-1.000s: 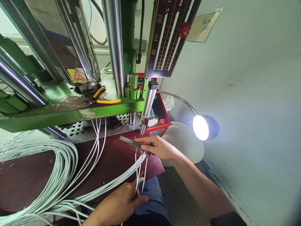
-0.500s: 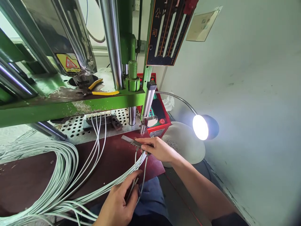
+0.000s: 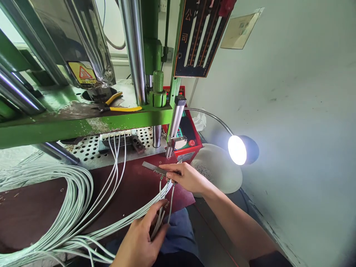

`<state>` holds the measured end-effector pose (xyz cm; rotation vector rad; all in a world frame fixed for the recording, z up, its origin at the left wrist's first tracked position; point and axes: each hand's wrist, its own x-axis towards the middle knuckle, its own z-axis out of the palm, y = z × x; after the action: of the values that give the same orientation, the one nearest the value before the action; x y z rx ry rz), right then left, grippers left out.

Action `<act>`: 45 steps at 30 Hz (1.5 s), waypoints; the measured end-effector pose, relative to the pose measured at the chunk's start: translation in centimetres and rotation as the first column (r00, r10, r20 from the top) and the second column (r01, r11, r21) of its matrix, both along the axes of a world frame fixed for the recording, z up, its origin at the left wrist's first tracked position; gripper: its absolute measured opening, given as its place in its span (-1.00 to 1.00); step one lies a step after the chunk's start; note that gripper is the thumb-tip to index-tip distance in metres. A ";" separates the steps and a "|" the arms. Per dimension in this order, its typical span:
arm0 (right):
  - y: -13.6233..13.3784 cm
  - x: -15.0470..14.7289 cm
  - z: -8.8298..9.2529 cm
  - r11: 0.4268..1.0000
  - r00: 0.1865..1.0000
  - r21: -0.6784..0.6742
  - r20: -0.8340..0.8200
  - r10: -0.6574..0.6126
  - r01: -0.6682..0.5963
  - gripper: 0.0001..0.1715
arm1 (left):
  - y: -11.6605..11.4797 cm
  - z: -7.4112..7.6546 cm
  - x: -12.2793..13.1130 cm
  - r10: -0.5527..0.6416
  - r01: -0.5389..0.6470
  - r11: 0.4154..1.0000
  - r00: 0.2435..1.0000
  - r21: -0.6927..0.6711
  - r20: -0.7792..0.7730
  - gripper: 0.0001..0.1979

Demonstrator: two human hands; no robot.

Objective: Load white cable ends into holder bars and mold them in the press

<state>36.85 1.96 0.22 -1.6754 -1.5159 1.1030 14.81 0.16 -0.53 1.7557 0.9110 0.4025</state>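
White cable coil [image 3: 83, 185] is lying across the worktop's [image 3: 139, 185] left part. Left hand [image 3: 143, 233], at the near edge, is sitting higher than a second ago and turning palm-inward, thumb and forefinger parted around thin leads [image 3: 160, 188]; cannot tell how firmly. Metal bar [image 3: 150, 166] is staying over the worktop's right end, right hand [image 3: 185, 178] pinching it. Leads seemingly being steadied below.
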 end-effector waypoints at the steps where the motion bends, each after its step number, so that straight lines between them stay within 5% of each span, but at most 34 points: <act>1: 0.0 0.0 0.0 1.000 1.000 0.001 -0.011 0.003 -0.003 -0.53 | 0.2 0.3 0.1 -0.005 0.007 0.999 1.000 -0.054 0.025 -0.56; 5: -0.1 -0.1 0.0 1.000 1.000 -0.004 -0.023 0.018 -0.018 -0.54 | 0.8 1.2 0.3 -0.036 0.047 0.969 0.998 -0.244 0.051 -0.73; 8: 0.0 -0.1 0.1 1.000 1.000 0.000 -0.014 0.026 -0.026 -0.53 | 0.9 1.9 0.0 -0.059 0.062 0.977 0.998 -0.204 0.018 -0.85; 13: -0.3 0.2 0.8 0.999 0.997 0.031 0.077 -0.027 0.024 -0.52 | 1.0 2.7 -1.6 0.218 -0.199 0.972 0.961 -0.121 0.170 -0.82; 16: -0.6 0.3 1.2 0.997 0.981 0.057 0.183 -0.059 0.049 -0.51 | 1.7 2.8 -2.2 0.379 -0.299 0.883 0.910 -0.363 0.172 -0.72; 19: -0.7 0.2 1.2 0.998 0.973 0.055 0.229 -0.042 0.030 -0.52 | 2.3 3.0 -2.0 0.446 -0.248 0.745 0.876 -0.619 0.186 -0.64; 21: -0.7 0.1 1.0 0.998 0.962 0.058 0.269 -0.050 0.036 -0.52 | 2.4 3.0 -1.8 0.420 -0.190 0.704 0.888 -0.685 0.185 -0.60; 29: -0.7 -0.6 1.0 0.996 0.996 -0.001 -0.041 0.084 -0.084 -0.56 | 3.5 0.2 -1.1 0.345 -0.145 0.774 0.913 -0.616 0.219 -0.58; 34: -0.5 -1.4 0.9 0.992 0.989 -0.008 -0.081 0.122 -0.123 -0.58 | 4.2 -1.4 -0.3 0.341 -0.201 0.823 0.923 -0.531 0.180 -0.61; 45: -0.6 -2.7 1.5 0.994 0.994 0.005 -0.021 0.112 -0.112 -0.55 | 4.0 -0.8 0.7 0.449 -0.281 0.801 0.867 -0.528 0.219 -0.64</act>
<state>34.18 1.36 1.72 -1.5875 -1.6138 1.1714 15.55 4.14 -1.35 1.0036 1.0033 0.6466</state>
